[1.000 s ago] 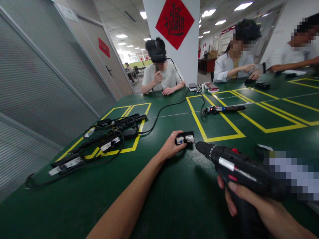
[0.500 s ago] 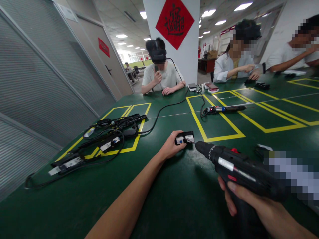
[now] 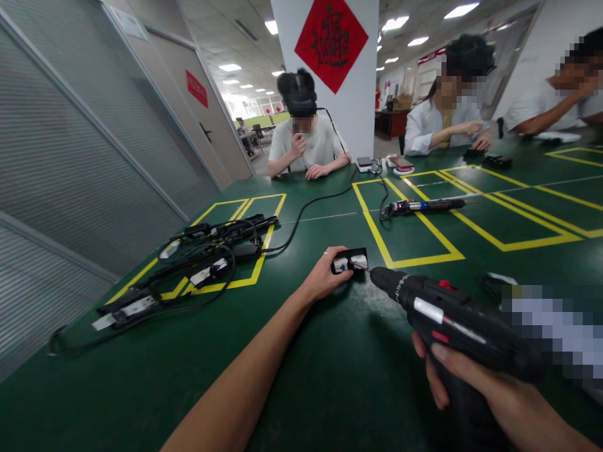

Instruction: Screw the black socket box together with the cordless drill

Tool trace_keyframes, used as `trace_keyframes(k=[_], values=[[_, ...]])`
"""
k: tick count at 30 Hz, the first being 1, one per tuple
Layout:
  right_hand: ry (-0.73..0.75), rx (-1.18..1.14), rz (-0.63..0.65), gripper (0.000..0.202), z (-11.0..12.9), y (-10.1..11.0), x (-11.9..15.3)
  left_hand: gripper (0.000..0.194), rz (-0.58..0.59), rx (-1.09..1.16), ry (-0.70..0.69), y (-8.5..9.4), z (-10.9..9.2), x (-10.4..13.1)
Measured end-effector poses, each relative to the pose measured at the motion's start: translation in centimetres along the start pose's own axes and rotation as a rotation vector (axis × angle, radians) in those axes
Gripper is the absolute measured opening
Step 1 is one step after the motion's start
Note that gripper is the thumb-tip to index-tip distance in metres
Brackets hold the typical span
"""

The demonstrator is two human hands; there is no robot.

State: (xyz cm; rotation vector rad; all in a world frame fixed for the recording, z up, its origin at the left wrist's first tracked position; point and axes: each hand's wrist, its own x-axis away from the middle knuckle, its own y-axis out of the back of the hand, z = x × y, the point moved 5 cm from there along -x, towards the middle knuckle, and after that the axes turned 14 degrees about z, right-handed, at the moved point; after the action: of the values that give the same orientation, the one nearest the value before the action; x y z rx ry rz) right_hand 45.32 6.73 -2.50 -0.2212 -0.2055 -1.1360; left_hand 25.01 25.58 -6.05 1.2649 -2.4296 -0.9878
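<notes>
On the green table [image 3: 301,376], my left hand [image 3: 325,274] grips a small black box-shaped part [image 3: 358,259] with white pieces and a bit of blue inside. My right hand [image 3: 464,370] is wrapped round the handle of a black cordless drill [image 3: 452,314], which points left. The drill's thin bit reaches the open face of the black part, near my left thumb. Whether the tip sits on a screw is too small to tell.
Several black cabled devices [image 3: 207,251] lie at the left by yellow tape outlines. A pen-like tool with a blue band [image 3: 424,206] lies further back. A blurred-out object [image 3: 560,333] is at the right. Co-workers, one straight across [image 3: 306,141], sit behind the table.
Almost nothing differs. Both hands, the black part and the drill hold the same places, with only a slight shift of the whole view.
</notes>
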Motion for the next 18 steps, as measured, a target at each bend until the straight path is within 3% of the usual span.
trace_keyframes(k=[18], values=[[-0.039, -0.042, -0.017, 0.027, -0.10, -0.04, 0.29, 0.053, 0.007, 0.032, 0.020, 0.08, -0.18, 0.08]])
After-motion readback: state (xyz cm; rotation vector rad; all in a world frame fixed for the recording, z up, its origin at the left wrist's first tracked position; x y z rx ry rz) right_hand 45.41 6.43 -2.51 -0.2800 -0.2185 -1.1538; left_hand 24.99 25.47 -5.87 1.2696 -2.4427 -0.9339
